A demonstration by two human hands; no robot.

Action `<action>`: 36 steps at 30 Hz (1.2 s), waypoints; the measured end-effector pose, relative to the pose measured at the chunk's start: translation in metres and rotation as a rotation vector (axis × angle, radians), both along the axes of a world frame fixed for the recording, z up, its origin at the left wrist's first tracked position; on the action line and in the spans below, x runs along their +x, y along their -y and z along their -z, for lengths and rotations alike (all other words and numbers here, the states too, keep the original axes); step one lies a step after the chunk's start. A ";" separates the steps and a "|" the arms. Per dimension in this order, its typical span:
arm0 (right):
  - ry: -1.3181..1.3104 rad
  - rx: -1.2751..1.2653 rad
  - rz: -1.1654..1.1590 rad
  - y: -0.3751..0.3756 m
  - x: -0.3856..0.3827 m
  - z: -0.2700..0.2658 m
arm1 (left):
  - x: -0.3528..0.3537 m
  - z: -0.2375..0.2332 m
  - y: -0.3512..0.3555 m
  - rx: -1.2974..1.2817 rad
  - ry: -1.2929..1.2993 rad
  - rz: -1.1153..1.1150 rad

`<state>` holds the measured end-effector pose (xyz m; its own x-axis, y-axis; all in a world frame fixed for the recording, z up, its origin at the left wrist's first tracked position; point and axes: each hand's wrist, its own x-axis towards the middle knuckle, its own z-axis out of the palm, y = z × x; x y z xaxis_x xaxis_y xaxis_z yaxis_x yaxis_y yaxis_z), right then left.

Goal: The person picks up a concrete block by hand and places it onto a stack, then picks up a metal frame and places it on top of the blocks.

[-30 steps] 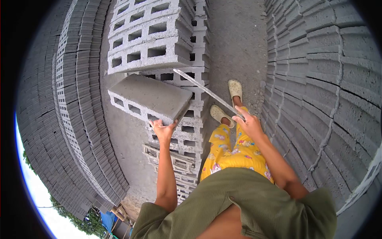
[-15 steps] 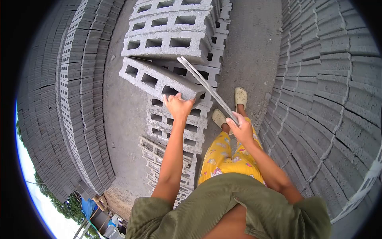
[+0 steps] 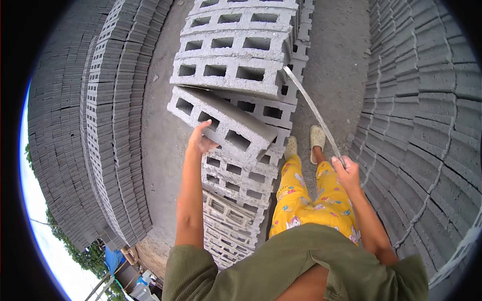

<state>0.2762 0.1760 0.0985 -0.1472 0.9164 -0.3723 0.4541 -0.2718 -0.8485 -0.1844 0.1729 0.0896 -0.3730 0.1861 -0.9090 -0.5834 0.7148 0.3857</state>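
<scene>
Along the left side of the view, long grey walls of stacked blocks (image 3: 65,100) curve away, their faces split into narrow courses, and a blue sheet (image 3: 113,258) shows below them. Next comes a strip of bare, dusty ground (image 3: 160,125).

The left hand (image 3: 202,141) is at the near face of a tilted concrete block (image 3: 221,120), one digit at the middle opening and the others by the lower edge; the digits are apart, and how firmly they close on it cannot be told. The block lies above the lower layer of blocks (image 3: 233,173), its long axis slanting from upper left down to lower right. Three rectangular openings face the wearer. Just beyond, a packed row of hollow blocks (image 3: 228,72) stands in its way; the wedge-shaped gap between them is narrow at the left and widens rightward. The concrete is pale, pitted and coarse, with squared corners.

Right of the row, a long, thin, slightly bowed strip (image 3: 315,108), whitish and rough, slopes from the row's end down to the right hand (image 3: 347,174), whose fingers are clamped round its lower end. Perforated clogs (image 3: 317,140) and yellow printed trousers (image 3: 314,205) show below. Farther right, a high wall of rough grey blocks (image 3: 422,120) edges the path.
</scene>
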 end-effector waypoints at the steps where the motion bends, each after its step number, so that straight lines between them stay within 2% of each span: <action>1: 0.027 -0.007 0.034 0.003 0.001 -0.007 | -0.006 0.015 -0.006 0.064 0.035 -0.014; 3: 0.086 0.000 0.088 0.015 0.004 -0.014 | -0.013 0.033 -0.011 0.093 0.092 -0.059; 8: 0.061 -0.012 0.189 0.041 -0.001 -0.015 | -0.020 0.056 -0.002 0.070 -0.091 -0.085; 9: 0.043 -0.016 0.215 0.046 -0.003 -0.016 | -0.019 0.055 -0.003 0.053 -0.114 -0.086; 14: 0.022 0.079 0.207 0.050 -0.003 -0.041 | 0.005 0.026 -0.005 0.097 0.093 -0.022; 16: 0.054 0.079 0.198 0.057 0.002 -0.045 | 0.012 0.034 0.005 -0.005 0.037 -0.111; 18: 0.091 0.045 0.177 0.059 0.008 -0.043 | 0.017 0.053 0.026 0.013 0.070 -0.119; 19: 0.083 0.031 0.195 0.058 0.011 -0.044 | 0.037 0.038 0.030 -0.006 0.033 -0.079; 22: 0.061 -0.005 0.208 0.059 0.016 -0.043 | 0.063 0.040 0.052 -0.027 0.117 -0.213; 23: 0.056 -0.010 0.205 0.061 0.018 -0.035 | 0.071 0.039 0.057 -0.055 0.074 -0.265; 26: 0.039 -0.035 0.218 0.054 0.021 -0.034 | 0.077 0.036 0.070 0.080 0.124 -0.299; 30: 0.145 -0.018 0.143 0.047 0.028 -0.023 | 0.091 0.007 0.057 0.077 -0.069 -0.050; 33: 0.089 -0.008 0.130 0.042 0.030 -0.020 | 0.068 -0.005 0.052 -0.084 -0.067 0.195; 36: 0.015 0.000 0.100 0.034 0.034 0.000 | 0.131 -0.056 0.048 -0.344 -1.027 0.922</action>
<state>0.3103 0.1425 0.0980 -0.0491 0.9262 -0.3738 0.4375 -0.3165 -0.8417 -0.0530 0.1251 0.1461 -0.7527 0.5496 -0.3625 0.5634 0.8225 0.0774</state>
